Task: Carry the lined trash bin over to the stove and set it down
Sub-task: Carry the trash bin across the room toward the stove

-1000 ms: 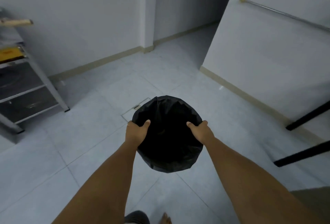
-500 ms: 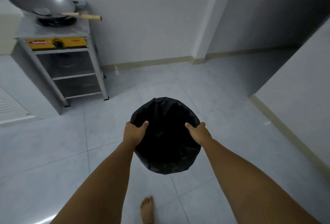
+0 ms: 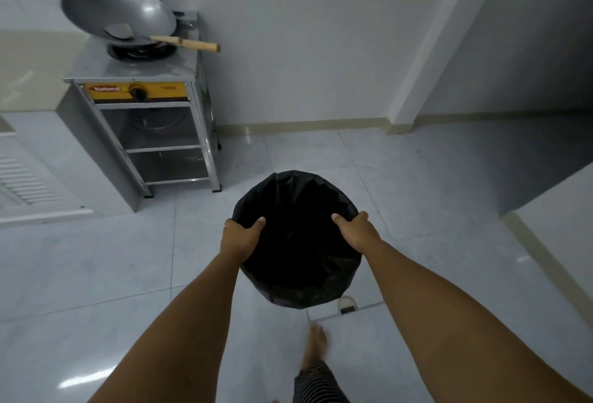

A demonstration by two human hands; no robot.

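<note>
Left hand (image 3: 239, 240) and right hand (image 3: 356, 232) each clasp opposite rims of a black-lined trash bin (image 3: 296, 242), thumbs inside, arms outstretched, bin held above the tiled floor (image 3: 96, 268). Its interior looks dark; contents indiscernible. The stove (image 3: 144, 94), bearing a wok (image 3: 118, 14), now appears nearer than half a second ago.
</note>
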